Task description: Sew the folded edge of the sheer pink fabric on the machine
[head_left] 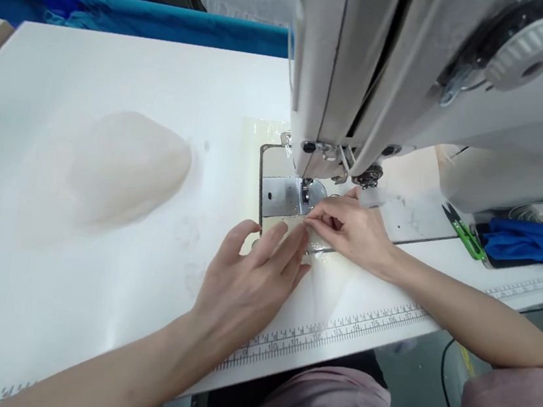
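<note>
A white sewing machine (358, 62) stands over the table, its presser foot (305, 191) above the metal needle plate (277, 194). Just in front of the foot, my right hand (352, 230) is closed in a pinch, thumb and forefinger together. Whatever it pinches is too small or hidden to name. My left hand (253, 274) rests at the front left of the plate, fingers bent and apart. Its fingertips come close to the right hand's, and I see nothing gripped in it. Clear tape-like film surrounds the plate.
A pale beige rounded patch (131, 173), perhaps thin cloth, shows on the white table (41, 307). Green thread snips (468, 237) and a blue cloth (529, 242) lie at the right. A printed ruler (325, 332) runs along the front edge. Blue fabric (175, 23) borders the back.
</note>
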Action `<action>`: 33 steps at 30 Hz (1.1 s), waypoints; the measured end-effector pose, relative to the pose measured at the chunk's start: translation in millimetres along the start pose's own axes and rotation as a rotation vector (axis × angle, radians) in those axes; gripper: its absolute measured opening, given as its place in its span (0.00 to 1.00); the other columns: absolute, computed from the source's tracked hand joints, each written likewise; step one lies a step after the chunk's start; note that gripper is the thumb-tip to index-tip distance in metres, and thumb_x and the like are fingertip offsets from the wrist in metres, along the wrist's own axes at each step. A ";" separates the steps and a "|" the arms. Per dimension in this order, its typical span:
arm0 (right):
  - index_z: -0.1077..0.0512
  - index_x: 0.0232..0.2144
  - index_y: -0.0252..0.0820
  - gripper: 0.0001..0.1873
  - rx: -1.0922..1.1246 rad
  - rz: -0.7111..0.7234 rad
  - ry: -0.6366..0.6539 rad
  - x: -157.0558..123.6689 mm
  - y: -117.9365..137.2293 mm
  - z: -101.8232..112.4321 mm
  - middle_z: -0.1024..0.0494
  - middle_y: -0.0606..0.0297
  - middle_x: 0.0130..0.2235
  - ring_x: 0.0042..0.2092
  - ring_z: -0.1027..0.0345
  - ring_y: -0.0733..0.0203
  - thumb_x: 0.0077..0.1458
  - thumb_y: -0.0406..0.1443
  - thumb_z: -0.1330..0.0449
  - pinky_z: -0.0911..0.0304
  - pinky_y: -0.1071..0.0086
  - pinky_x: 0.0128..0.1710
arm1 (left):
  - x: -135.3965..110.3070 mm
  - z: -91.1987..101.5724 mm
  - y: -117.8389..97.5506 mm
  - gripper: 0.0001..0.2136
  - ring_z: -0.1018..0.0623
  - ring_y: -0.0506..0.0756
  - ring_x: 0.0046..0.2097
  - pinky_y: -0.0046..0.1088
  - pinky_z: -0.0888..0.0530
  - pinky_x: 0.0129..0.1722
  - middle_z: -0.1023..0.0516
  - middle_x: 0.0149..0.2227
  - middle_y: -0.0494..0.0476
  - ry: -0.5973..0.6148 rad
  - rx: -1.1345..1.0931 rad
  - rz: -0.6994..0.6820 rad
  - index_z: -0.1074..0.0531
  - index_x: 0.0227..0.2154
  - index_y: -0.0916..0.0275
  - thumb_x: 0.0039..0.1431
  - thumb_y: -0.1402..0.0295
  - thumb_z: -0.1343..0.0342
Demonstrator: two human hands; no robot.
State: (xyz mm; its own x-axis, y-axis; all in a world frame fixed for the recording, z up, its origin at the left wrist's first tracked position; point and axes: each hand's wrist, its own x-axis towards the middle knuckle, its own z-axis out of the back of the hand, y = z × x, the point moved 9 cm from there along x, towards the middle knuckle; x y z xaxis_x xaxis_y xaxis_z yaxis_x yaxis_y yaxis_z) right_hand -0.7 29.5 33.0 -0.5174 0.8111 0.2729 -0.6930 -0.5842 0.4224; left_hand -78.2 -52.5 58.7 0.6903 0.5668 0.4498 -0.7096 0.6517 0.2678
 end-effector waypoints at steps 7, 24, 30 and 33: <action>0.23 0.38 0.43 0.14 -0.350 0.197 -0.172 -11.8 12.6 20.2 0.22 0.67 0.30 0.29 0.36 0.65 0.63 0.33 0.50 0.47 0.65 0.40 | 1.5 -11.4 13.3 0.12 0.23 0.60 0.47 0.42 0.34 0.43 0.23 0.50 0.58 0.039 -0.142 0.057 0.28 0.49 0.62 0.64 0.70 0.49; 0.25 0.30 0.38 0.12 -0.585 0.316 -0.093 -16.4 23.1 3.9 0.24 0.61 0.31 0.37 0.38 0.58 0.57 0.27 0.49 0.49 0.62 0.36 | 7.7 -26.1 26.2 0.16 0.25 0.64 0.51 0.47 0.33 0.45 0.25 0.52 0.63 0.076 -0.165 0.153 0.32 0.54 0.63 0.65 0.67 0.49; 0.27 0.25 0.39 0.12 -0.602 0.322 -0.103 -15.8 22.5 3.6 0.24 0.61 0.32 0.37 0.38 0.57 0.57 0.27 0.47 0.49 0.61 0.38 | 9.7 -26.7 25.8 0.15 0.25 0.62 0.52 0.45 0.35 0.46 0.24 0.52 0.63 0.067 -0.118 0.141 0.31 0.52 0.66 0.65 0.66 0.50; 0.27 0.27 0.39 0.11 -0.615 0.325 -0.114 -16.3 22.9 3.8 0.24 0.61 0.32 0.38 0.38 0.57 0.57 0.27 0.47 0.49 0.61 0.39 | 10.1 -26.1 25.2 0.16 0.25 0.62 0.52 0.44 0.36 0.46 0.25 0.52 0.63 0.067 -0.111 0.134 0.32 0.53 0.65 0.65 0.66 0.51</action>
State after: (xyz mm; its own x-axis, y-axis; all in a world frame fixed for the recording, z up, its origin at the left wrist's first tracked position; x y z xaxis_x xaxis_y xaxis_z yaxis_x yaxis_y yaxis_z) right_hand -6.2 3.0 41.6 -0.7137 0.5714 0.4051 -0.6879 -0.6806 -0.2521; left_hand -85.5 -17.2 47.8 0.6007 0.6823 0.4166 -0.7787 0.6173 0.1118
